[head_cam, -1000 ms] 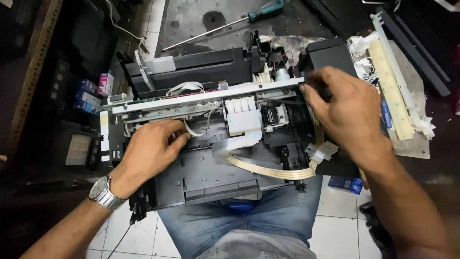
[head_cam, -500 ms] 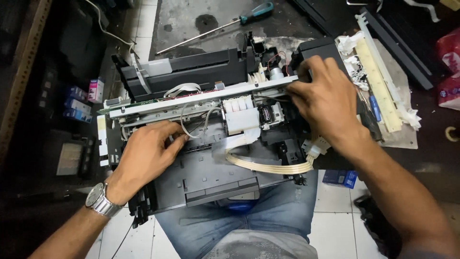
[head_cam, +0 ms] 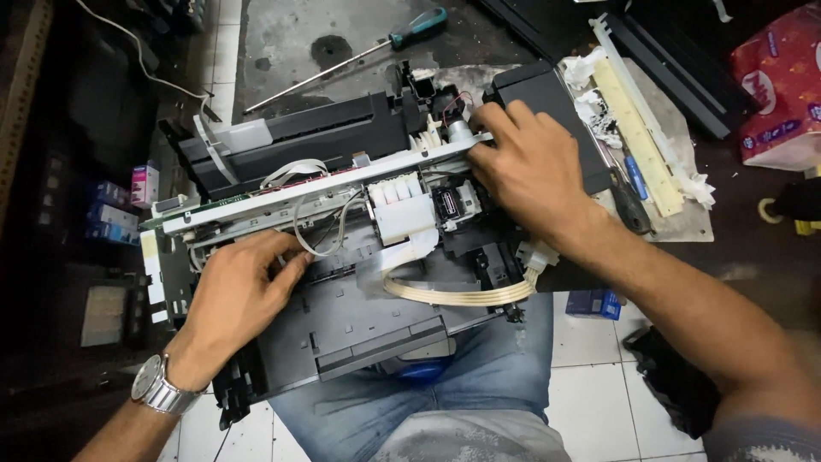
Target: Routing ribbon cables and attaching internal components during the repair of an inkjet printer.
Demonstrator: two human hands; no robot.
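Across the lap, centre of frame: an opened printer (head_cam: 342, 308) with its covers off rests on the person's knees in blue jeans.
Right hand (head_cam: 534, 175): spread flat and pressing down at the right end of the metal rail (head_cam: 325, 192), fingers curled over the white gears by the small motor; it grips nothing that I can make out.
Left hand (head_cam: 244, 287): lying on the black tray at lower left, fingertips bent into the grey wires (head_cam: 321, 227) under the rail; whether it pinches one cannot be told.
Change: a second ago the right hand sat lower, over the right side of the chassis; it has since slid up and left onto the rail end. Left hand has barely shifted.
Meaning: effort seems to have moved to the drive end of the rail, with the left hand steadying the body.
Inside the printer: white ink carriage (head_cam: 402, 210) mid-rail, a flat ribbon cable (head_cam: 453, 295) looping below it.
Wrist: a metal watch (head_cam: 154, 385) on the left.
Floor: white tiles under the knees, darker stained ground above.
Upper frame: a long screwdriver (head_cam: 342, 60) with green handle.
Right: crumpled tissues, a cream plastic strip (head_cam: 637, 137), a red tissue pack (head_cam: 778, 85).
Left edge: small ink boxes (head_cam: 111, 214) on dark shelving.
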